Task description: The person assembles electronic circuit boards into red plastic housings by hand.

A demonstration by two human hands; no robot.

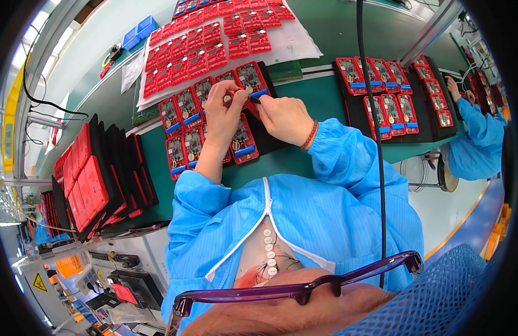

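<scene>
Both my hands meet over a group of red casings with circuit boards [186, 106] on a black mat. My left hand [221, 115] is closed, its fingers pinching the edge of one red casing [249, 77] that holds a green-grey board and a blue strip. From the right, my right hand [287, 119] is closed around a slim dark tool [255, 101], its tip against that casing near the blue strip. Most of the tool is hidden in the fingers, so its kind cannot be told. Beside my left wrist lies another filled casing [243, 140].
Rows of red casing parts [197, 53] cover a white sheet at the back. Stacked black trays with red pieces [96, 176] stand at left. More filled casings [390, 115] lie at right. A black cable [376, 140] hangs down; a co-worker's blue sleeve [480, 131] is far right.
</scene>
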